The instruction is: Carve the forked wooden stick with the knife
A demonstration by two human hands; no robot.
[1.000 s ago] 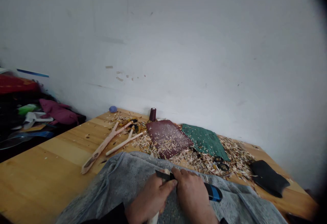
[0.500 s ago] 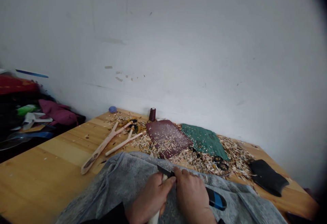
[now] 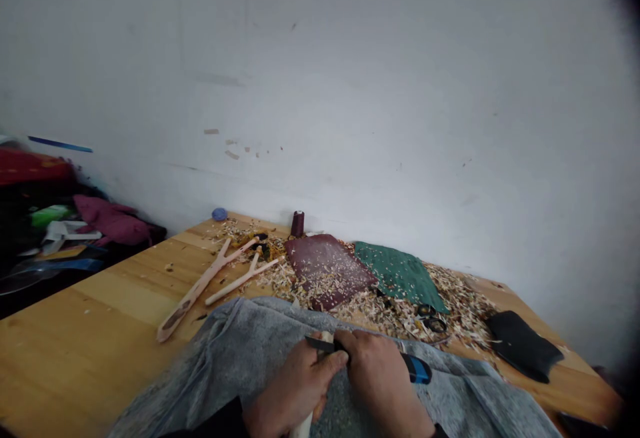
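Observation:
My left hand [image 3: 295, 385] is closed round a pale peeled wooden stick [image 3: 301, 427], whose top end pokes up just past the blade. In my right hand [image 3: 379, 375] is a knife with a black and blue handle [image 3: 419, 369]; its dark blade [image 3: 318, 344] lies across the stick near the top. My left thumb presses by the back of the blade, close to the right fingers. Both hands are above a grey cloth [image 3: 250, 338] spread over the near table edge. Most of the stick is hidden by my left hand.
Two forked wooden sticks, a larger one [image 3: 200, 285] and a smaller one [image 3: 243, 281], lie left on the wooden table [image 3: 100, 325]. Wood shavings [image 3: 460, 305] surround a maroon sheet [image 3: 325, 265], a green cloth [image 3: 400, 275] and scissors [image 3: 433, 321]. A black piece [image 3: 523, 345] lies right; a thread spool [image 3: 297, 225] stands behind.
The knife handle has swung up and slightly left, and the blade has shifted slightly down the stick, so more of the stick's top end shows. Both hands keep their hold.

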